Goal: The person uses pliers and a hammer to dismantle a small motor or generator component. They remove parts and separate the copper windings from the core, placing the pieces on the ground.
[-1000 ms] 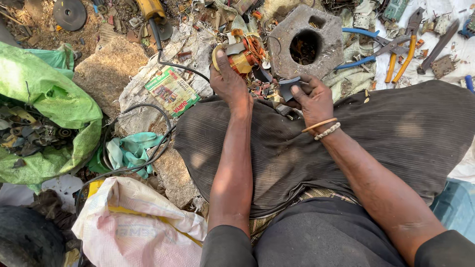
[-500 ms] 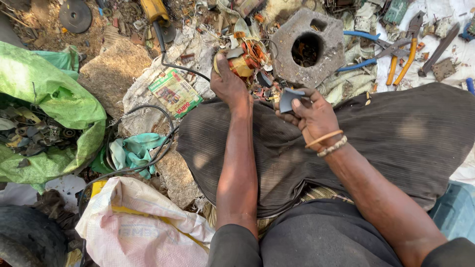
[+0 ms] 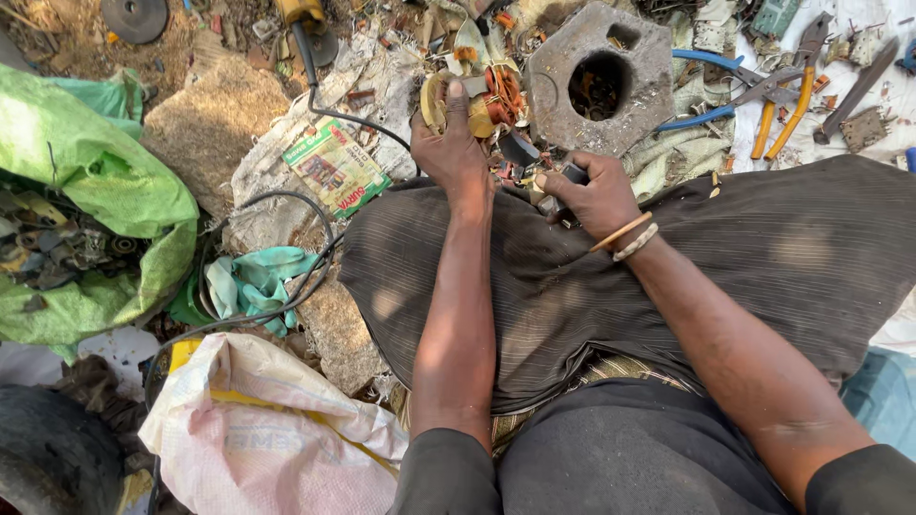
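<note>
Gripping the yellowed motor winding with its orange copper coils (image 3: 474, 95), the left hand (image 3: 453, 143) has barely moved over the last second, while the right hand (image 3: 592, 195), clenched on a small dark block (image 3: 572, 173), has drawn back toward the lap. Just beyond the right hand sits a grey holed concrete block (image 3: 601, 81); blue-handled shears (image 3: 711, 91) and orange-handled pliers (image 3: 787, 105) lie farther right, and a black cable (image 3: 324, 105) crowds the left.

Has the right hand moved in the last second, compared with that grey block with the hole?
Yes. The right hand, gripping a small dark tool, has drawn back toward the body, away from the grey block, and now rests on the dark cloth.
</note>
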